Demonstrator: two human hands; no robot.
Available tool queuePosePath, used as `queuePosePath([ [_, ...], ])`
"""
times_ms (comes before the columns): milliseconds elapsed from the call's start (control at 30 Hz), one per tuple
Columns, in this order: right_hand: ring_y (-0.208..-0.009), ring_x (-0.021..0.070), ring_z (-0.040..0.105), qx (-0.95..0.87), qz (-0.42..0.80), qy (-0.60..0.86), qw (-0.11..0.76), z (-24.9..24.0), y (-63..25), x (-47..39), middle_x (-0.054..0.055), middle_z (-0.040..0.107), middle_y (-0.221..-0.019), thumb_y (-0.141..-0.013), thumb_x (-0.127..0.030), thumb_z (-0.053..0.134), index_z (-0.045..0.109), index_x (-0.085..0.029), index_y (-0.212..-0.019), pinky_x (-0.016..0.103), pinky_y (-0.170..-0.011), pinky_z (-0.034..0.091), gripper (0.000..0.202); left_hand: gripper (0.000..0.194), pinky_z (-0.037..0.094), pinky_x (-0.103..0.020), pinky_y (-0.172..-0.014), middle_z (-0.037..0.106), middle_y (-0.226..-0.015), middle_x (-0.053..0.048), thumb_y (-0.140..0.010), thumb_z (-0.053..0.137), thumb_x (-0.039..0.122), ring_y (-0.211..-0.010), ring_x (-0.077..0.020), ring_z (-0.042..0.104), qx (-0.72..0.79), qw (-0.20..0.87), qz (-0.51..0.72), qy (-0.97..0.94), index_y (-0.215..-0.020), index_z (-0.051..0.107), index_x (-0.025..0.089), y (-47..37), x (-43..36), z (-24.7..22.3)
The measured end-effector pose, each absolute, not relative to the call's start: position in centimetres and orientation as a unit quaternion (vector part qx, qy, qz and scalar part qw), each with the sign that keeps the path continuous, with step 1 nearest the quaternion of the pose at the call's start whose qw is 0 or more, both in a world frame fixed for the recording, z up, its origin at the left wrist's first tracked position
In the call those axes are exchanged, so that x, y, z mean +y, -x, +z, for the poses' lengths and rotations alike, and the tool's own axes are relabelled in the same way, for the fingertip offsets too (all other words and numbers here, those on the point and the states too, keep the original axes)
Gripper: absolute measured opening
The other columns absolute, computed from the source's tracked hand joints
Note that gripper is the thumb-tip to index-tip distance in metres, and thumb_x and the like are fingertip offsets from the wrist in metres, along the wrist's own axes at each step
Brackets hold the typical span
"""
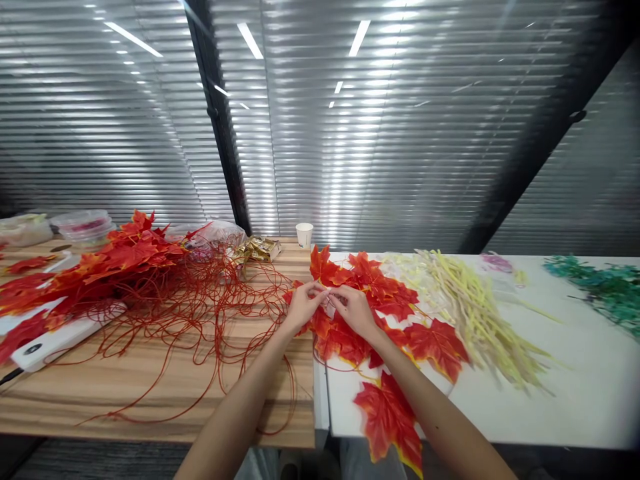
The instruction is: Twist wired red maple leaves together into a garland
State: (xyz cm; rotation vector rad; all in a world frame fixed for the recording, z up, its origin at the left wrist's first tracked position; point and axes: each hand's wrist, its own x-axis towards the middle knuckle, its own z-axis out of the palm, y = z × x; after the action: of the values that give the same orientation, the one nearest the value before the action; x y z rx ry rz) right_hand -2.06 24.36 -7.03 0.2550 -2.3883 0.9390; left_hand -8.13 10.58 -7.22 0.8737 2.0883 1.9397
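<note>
Red-orange artificial maple leaves point(385, 413) spread over the left part of the white table, one leaf hanging past its front edge. Above them, my left hand point(306, 303) and my right hand point(353, 308) meet at the fingertips, both with fingers pinched together. What lies between the fingertips is too small to make out. Thin red cord point(217, 320) lies in a loose tangle on the wooden table, left of my left hand. More red leaves point(135, 250) are piled at the far left.
A white power strip point(70, 337) lies at the left. Behind are a paper cup point(304, 235), gold packets point(263, 248) and plastic tubs point(84, 225). Pale yellow strands point(480, 313) and green foliage point(607, 290) lie on the white table point(565, 400).
</note>
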Motion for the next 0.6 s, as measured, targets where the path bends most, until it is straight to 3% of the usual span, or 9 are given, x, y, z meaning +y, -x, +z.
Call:
queuePosePath([
  [600,-0.065,0.0125,0.056,-0.879,0.371,-0.09,0.287,-6.81,1.93,24.11,0.002,0.063,-0.075,-0.081,-0.022,0.049,0.066,-0.019,-0.082,0.023,-0.063,0.042,0.017,0.028,0.047,-0.022,-0.057,0.061,-0.064,-0.004,-0.075,0.055,0.039,-0.057,-0.0114,0.058,0.701,0.076,0.639,-0.308,-0.078,0.057,0.011,7.97,10.42,-7.06],
])
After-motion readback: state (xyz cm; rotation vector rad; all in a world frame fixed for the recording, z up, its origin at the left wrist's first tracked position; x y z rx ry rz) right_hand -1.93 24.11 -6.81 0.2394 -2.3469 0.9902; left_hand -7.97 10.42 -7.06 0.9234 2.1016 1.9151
